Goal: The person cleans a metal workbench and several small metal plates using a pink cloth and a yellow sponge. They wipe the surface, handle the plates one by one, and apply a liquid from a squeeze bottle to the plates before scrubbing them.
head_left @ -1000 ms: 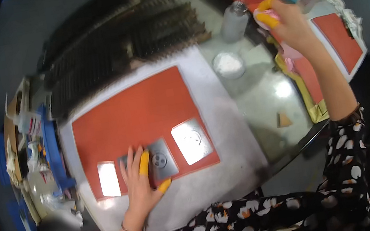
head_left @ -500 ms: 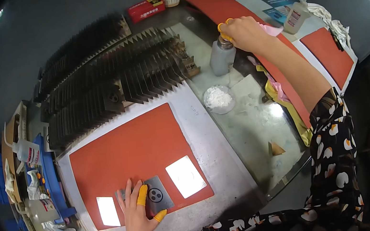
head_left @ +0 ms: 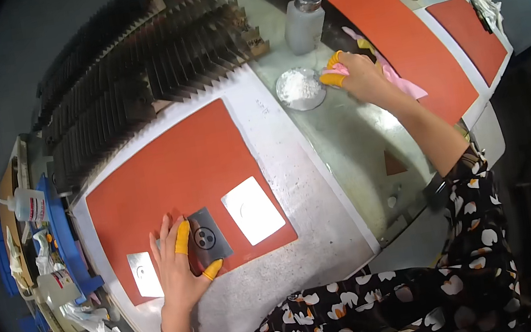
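Grey plate (head_left: 208, 222), far end sl. L, long axis unclear under L fingers (head_left: 182, 238).

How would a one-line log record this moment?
left hand: touching grey metal plate | right hand: pinching pink wad, beside white powder | metal-topped bottle: upright

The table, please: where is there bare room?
Bare: the red mat beyond the plates; the glass between dish and brown scrap. Crowded: mat's lower edge, with plates and left hand; beside the dish, with bottle and right hand.
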Demonstrator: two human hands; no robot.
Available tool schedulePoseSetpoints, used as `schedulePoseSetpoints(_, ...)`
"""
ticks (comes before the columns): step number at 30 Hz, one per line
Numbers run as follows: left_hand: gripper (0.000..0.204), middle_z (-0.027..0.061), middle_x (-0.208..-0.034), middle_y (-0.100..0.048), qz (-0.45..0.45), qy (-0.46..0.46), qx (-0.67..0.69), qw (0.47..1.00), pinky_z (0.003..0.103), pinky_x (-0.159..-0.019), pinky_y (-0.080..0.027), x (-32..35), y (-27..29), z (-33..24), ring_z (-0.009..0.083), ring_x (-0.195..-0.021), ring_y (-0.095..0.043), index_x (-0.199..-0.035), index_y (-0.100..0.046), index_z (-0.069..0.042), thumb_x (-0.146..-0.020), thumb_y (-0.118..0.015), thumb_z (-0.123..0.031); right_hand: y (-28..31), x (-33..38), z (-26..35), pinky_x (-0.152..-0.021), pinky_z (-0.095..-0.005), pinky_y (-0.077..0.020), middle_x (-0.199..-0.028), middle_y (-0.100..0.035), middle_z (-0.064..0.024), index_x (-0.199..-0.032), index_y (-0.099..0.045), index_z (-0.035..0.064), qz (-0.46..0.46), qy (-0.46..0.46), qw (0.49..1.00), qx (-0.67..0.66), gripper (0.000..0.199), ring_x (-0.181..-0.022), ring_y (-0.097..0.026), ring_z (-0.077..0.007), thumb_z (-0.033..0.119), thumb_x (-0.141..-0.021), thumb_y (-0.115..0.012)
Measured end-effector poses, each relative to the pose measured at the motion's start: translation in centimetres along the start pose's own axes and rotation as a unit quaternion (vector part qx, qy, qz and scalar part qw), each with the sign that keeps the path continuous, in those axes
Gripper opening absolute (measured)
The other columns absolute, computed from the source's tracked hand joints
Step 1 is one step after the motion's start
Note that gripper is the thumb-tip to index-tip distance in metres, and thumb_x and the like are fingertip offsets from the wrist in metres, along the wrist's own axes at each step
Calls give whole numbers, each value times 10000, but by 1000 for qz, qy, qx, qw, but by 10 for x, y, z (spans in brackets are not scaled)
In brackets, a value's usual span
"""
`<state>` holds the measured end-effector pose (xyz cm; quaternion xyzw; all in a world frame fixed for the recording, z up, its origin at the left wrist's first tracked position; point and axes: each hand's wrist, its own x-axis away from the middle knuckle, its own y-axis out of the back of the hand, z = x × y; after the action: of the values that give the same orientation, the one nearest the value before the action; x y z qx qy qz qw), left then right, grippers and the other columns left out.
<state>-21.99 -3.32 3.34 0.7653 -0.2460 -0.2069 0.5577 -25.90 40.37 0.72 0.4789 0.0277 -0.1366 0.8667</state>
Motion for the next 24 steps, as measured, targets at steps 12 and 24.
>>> schedulePoseSetpoints(12, 767, 119, -1319, -410, 22, 29, 30, 999, 495, -1068, -139, 17, 1, 16, 323, -1296, -274, -1239, -428, -49, -574, -769, -221, -31, -8, 7, -629, -429, -444, -760, -600, -211, -826, -590, 6, 0, 87, 993, 82, 196, -728, -582, -382, 193, -766, -605)
schedulePoseSetpoints(24, 866, 86, -1360, -369, 44, 23, 48, 998, 497, -1077, -129, 31, 12, 37, 306, -1322, -214, -1286, -388, -78, -544, -784, -287, -25, 73, 98, -597, -387, -470, -787, -616, -176, -893, -564, 16, 58, 153, 985, -49, 190, -689, -595, -344, 151, -775, -629)
